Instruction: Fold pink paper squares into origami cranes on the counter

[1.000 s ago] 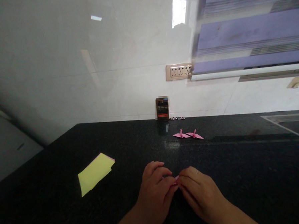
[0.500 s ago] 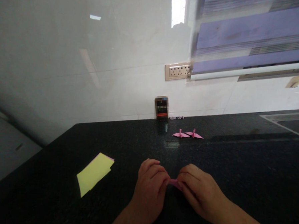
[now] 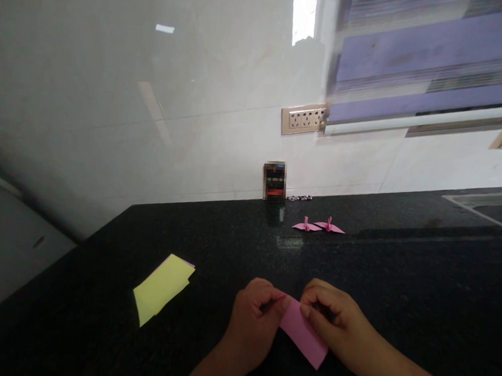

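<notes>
A pink strip of paper point(image 3: 304, 334), seemingly folded, slants down to the right between my hands. My left hand point(image 3: 256, 312) pinches its upper left corner between thumb and fingers. At the upper right edge, my right hand point(image 3: 332, 316) grips the same paper with thumb and forefinger. Farther back on the counter stand two pink origami cranes, the left crane point(image 3: 307, 227) and the right crane point(image 3: 330, 226), their wings spread and nearly touching. To the left lies a small stack of yellow paper sheets point(image 3: 161, 290), with a purplish edge showing beneath.
The dark speckled countertop point(image 3: 215, 236) meets a pale tiled wall. Against the wall stands a dark box-like object point(image 3: 275, 181), blurred out, beside a small patterned strip point(image 3: 300, 198). A socket panel point(image 3: 304, 119) and a purple blind point(image 3: 408, 73) are above. A sink edge point(image 3: 464, 205) shows at right.
The pink paper, mostly hidden by my fingers before, now shows as a broad strip. Both hands have turned so that thumbs and fingers pinch its upper end. The view has shifted slightly.
</notes>
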{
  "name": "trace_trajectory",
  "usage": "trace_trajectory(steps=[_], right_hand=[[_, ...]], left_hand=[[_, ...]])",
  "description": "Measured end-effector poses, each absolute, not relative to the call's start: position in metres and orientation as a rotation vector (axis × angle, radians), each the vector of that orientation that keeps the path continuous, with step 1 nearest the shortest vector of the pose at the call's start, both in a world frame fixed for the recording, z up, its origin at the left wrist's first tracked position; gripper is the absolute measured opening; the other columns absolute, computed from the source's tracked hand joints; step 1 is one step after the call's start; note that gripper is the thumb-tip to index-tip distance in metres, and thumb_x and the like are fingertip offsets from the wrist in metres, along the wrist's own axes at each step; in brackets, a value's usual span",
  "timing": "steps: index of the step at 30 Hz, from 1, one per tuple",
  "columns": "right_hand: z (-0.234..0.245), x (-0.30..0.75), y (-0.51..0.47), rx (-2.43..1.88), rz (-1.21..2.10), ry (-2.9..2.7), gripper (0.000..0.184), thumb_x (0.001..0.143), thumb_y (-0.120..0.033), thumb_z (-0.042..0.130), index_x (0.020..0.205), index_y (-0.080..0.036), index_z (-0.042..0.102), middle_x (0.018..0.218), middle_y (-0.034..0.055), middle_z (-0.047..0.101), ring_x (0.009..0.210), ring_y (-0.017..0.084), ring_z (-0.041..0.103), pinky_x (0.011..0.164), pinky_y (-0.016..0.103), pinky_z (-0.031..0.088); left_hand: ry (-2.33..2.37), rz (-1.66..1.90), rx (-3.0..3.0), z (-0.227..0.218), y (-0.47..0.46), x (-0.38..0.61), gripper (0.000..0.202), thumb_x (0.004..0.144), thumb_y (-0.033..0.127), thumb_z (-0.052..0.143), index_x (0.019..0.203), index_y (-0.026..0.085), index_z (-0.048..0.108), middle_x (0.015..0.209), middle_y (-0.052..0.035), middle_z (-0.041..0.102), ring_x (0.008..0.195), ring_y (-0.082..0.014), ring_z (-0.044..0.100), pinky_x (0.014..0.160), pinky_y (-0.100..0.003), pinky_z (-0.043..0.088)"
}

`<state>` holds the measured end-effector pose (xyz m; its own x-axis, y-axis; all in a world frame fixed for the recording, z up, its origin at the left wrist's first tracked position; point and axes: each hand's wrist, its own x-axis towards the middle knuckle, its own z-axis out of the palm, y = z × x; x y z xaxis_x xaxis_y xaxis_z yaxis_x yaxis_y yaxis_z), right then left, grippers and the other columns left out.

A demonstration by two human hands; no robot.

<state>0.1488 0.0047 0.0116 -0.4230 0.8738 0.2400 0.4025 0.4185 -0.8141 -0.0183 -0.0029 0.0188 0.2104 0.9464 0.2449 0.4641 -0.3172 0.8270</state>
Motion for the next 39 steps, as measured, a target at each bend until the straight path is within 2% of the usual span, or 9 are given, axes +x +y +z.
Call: trace_trajectory(steps=[8,14,23,26,29,31,34,36,39], right_hand=[[0.004,0.154,0.014,-1.134,0.880,-1.930,0.014,0.069,-0.008,0.046,0.059,-0.017,0.051,0.062,-0.0002,0.050,0.057,0.012,0.049,0.053,0.023,0.039],[0.005,0.158,0.019,-1.163,0.941,-1.860,0.013,0.068,-0.012,0.047,0.057,-0.017,0.053,0.061,-0.0004,0.050,0.057,0.012,0.048,0.053,0.023,0.038],[0.003,0.158,0.020,-1.195,1.362,-1.577,0.017,0.073,-0.025,0.051,0.058,-0.016,0.052,0.049,-0.0054,0.040,0.044,0.007,0.034,0.042,0.019,0.026],[0.006,0.156,0.020,-1.197,1.415,-1.489,0.028,0.076,-0.036,0.048,0.056,-0.016,0.049,0.047,-0.0059,0.037,0.041,0.006,0.031,0.039,0.018,0.023],[0.008,0.154,0.017,-1.143,1.477,-1.455,0.031,0.078,-0.045,0.043,0.069,-0.016,0.053,0.053,-0.0048,0.042,0.043,0.007,0.035,0.038,0.017,0.025],[0.007,0.150,0.013,-1.081,1.586,-1.480,0.029,0.075,-0.044,0.049,0.079,-0.016,0.055,0.057,-0.0041,0.047,0.043,0.006,0.037,0.038,0.016,0.026],[0.003,0.145,0.005,-1.060,1.791,-1.438,0.030,0.072,-0.041,0.055,0.063,-0.013,0.053,0.047,-0.0052,0.044,0.038,0.004,0.033,0.036,0.015,0.022],[-0.001,0.141,0.001,-0.989,1.903,-1.268,0.029,0.074,-0.040,0.054,0.064,-0.013,0.052,0.045,-0.0062,0.043,0.033,0.002,0.029,0.033,0.014,0.019],[-0.006,0.138,-0.003,-0.853,2.031,-1.003,0.028,0.077,-0.039,0.050,0.066,-0.013,0.053,0.046,-0.0045,0.047,0.032,0.002,0.034,0.033,0.013,0.022]], left_hand=[[1.411,1.167,1.529,0.020,0.006,-0.030,0.022,0.074,0.032,0.050,0.069,0.015,0.063,0.065,-0.0026,0.056,0.062,-0.0145,0.050,0.056,-0.023,0.038],[1.379,1.114,1.281,0.018,0.010,-0.033,0.031,0.073,0.041,0.050,0.067,0.013,0.061,0.056,-0.0005,0.054,0.052,-0.0113,0.045,0.049,-0.021,0.034],[1.290,1.118,1.081,0.007,0.014,-0.036,0.035,0.070,0.045,0.052,0.065,0.010,0.057,0.051,0.0022,0.044,0.044,-0.0061,0.035,0.042,-0.018,0.024],[1.262,1.118,1.045,0.005,0.015,-0.037,0.035,0.070,0.045,0.052,0.067,0.010,0.057,0.053,0.0013,0.046,0.045,-0.0066,0.038,0.043,-0.019,0.026],[1.253,1.095,1.038,0.005,0.014,-0.035,0.035,0.070,0.045,0.053,0.067,0.011,0.056,0.052,0.0017,0.046,0.045,-0.0069,0.039,0.043,-0.019,0.026],[1.229,1.075,1.030,0.006,0.012,-0.033,0.034,0.069,0.045,0.053,0.065,0.011,0.055,0.050,0.0029,0.043,0.043,-0.0063,0.036,0.041,-0.019,0.024],[1.119,1.107,0.986,0.009,0.009,-0.028,0.034,0.072,0.044,0.051,0.060,0.012,0.052,0.048,0.0040,0.040,0.043,-0.0057,0.035,0.042,-0.019,0.026],[0.995,1.124,0.973,0.011,0.006,-0.025,0.033,0.073,0.044,0.049,0.069,0.012,0.056,0.054,0.0022,0.046,0.049,-0.0075,0.042,0.048,-0.020,0.032],[0.779,1.067,1.013,0.013,0.001,-0.021,0.044,0.066,0.040,0.061,0.101,0.015,0.053,0.079,-0.0036,0.057,0.071,-0.0136,0.053,0.065,-0.025,0.039]])
